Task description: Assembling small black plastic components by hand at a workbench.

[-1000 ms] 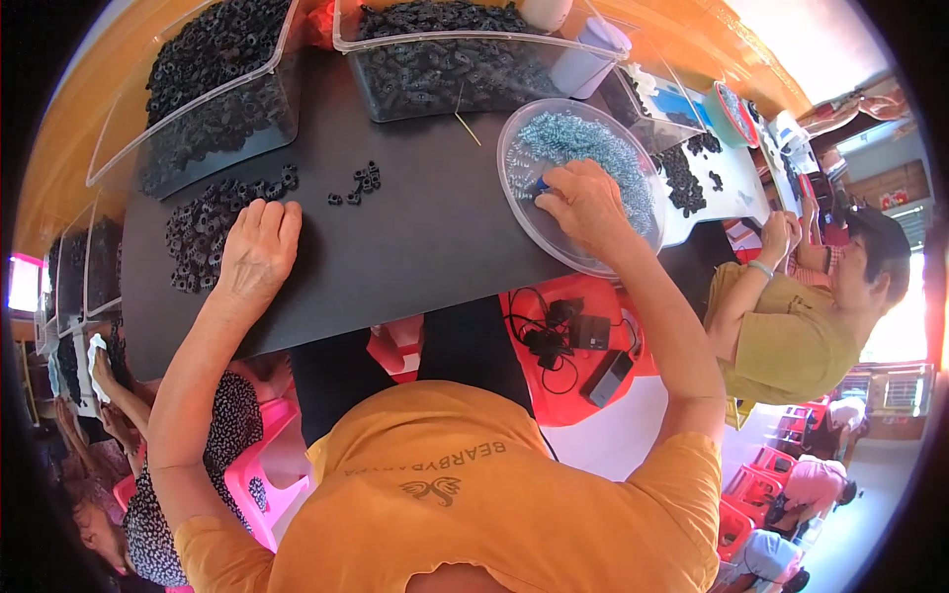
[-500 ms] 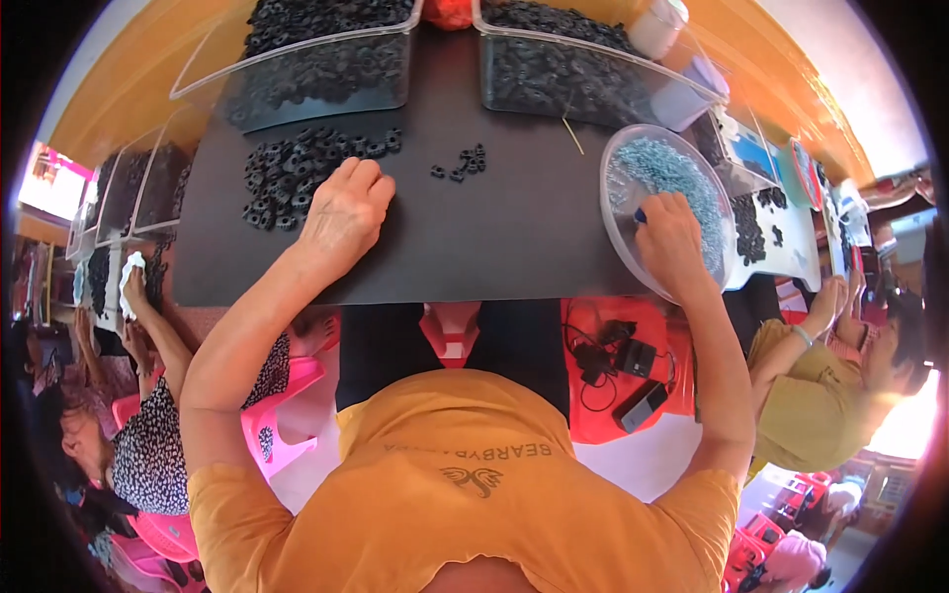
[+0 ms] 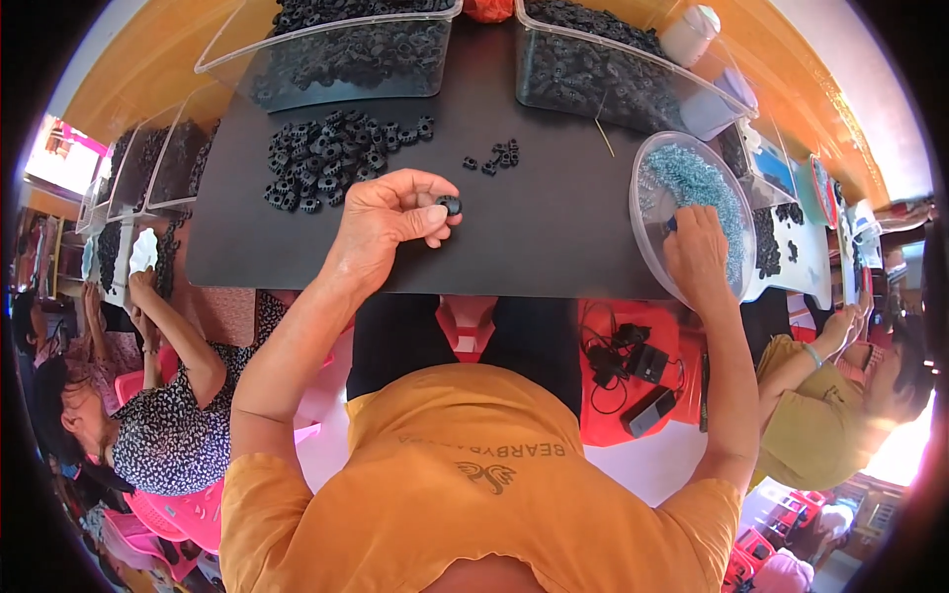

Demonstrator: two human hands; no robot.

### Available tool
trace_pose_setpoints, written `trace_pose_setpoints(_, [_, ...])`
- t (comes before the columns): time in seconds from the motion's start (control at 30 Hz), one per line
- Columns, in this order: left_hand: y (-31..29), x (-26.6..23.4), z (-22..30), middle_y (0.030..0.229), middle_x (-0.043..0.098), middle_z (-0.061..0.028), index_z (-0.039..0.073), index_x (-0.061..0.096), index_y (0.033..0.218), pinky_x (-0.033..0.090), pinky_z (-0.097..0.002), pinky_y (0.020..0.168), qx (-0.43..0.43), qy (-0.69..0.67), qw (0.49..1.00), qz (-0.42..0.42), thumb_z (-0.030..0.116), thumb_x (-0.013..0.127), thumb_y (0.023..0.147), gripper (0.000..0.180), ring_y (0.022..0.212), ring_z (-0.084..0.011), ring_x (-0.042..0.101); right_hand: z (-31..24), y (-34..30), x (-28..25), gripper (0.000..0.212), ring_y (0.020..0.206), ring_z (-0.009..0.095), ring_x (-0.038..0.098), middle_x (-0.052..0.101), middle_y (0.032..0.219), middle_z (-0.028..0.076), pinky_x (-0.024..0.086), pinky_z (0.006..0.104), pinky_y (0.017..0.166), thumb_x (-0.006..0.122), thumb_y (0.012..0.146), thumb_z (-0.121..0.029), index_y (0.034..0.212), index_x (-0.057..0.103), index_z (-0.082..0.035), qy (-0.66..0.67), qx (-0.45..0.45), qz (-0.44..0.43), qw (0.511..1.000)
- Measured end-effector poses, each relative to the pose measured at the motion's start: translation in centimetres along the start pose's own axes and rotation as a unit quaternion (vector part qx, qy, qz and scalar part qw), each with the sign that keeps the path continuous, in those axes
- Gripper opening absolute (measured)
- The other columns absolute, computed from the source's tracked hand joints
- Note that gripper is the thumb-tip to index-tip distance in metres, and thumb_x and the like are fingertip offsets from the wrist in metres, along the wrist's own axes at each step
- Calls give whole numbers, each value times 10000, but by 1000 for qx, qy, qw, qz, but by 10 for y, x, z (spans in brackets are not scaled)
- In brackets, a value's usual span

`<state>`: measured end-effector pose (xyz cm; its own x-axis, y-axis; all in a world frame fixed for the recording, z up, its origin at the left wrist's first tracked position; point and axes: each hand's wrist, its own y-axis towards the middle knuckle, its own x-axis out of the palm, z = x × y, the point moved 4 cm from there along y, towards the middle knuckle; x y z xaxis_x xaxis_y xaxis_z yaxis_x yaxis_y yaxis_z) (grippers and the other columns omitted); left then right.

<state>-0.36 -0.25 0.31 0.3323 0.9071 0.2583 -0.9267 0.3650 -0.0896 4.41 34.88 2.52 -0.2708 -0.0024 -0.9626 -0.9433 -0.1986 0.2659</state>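
My left hand point(image 3: 390, 215) pinches a small black plastic part point(image 3: 450, 206) between thumb and fingers, above the dark table top. Just beyond that hand lies a pile of similar black parts point(image 3: 326, 156). A small separate group of black parts point(image 3: 492, 157) rests to the right of it. Over at the right, my right hand point(image 3: 698, 255) reaches into a round clear tub point(image 3: 641, 232) of small light-blue pieces point(image 3: 687, 173). Its fingers are closed on a dark blue object point(image 3: 672, 224), mostly hidden, whose kind I cannot make out.
Two clear bins point(image 3: 356, 74) point(image 3: 603, 94) full of black parts stand at the back. A thin yellowish stick point(image 3: 605, 138) lies before the right bin, near a white bottle point(image 3: 690, 36). Co-workers sit at left and right. Black adapters point(image 3: 647, 410) lie on a red stool below.
My left hand has come away from the pile toward the right, turned over, and now shows a black part in its fingertips. My right hand stays at the tub with the dark blue object.
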Motion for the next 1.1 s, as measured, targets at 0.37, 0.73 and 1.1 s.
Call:
trace_pose_setpoints(0.37, [-9, 24, -3, 823, 665, -120, -26, 601, 1055, 484, -236, 637, -28, -68, 997, -16, 46, 652, 841, 232, 659, -125, 596, 1, -6, -28, 141, 755, 356, 541, 555, 810, 168, 442, 440, 673, 586, 743, -17, 869, 522, -11, 56, 101, 101, 988])
trace_pose_setpoints(0.73, [-9, 37, -6, 848, 673, -148, -29, 582, 1115, 496, -246, 659, -4, -49, 997, -52, 88, 615, 879, 265, 668, -134, 620, -99, 8, -44, 149, 662, 139, 554, 568, 801, 76, 439, 260, 591, 652, 780, 1, 917, 599, -24, 430, 113, 105, 889])
trace_pose_setpoints(1.1, [-12, 30, -12, 849, 678, -162, -6, 524, 1036, 509, -254, 639, 7, -136, 990, -25, 112, 579, 914, 178, 696, -151, 637, -157, 26, -16, 122, 751, 77, 563, 621, 823, 59, 475, 242, 677, 649, 836, -16, 940, 591, 13, 633, 103, -5, 768])
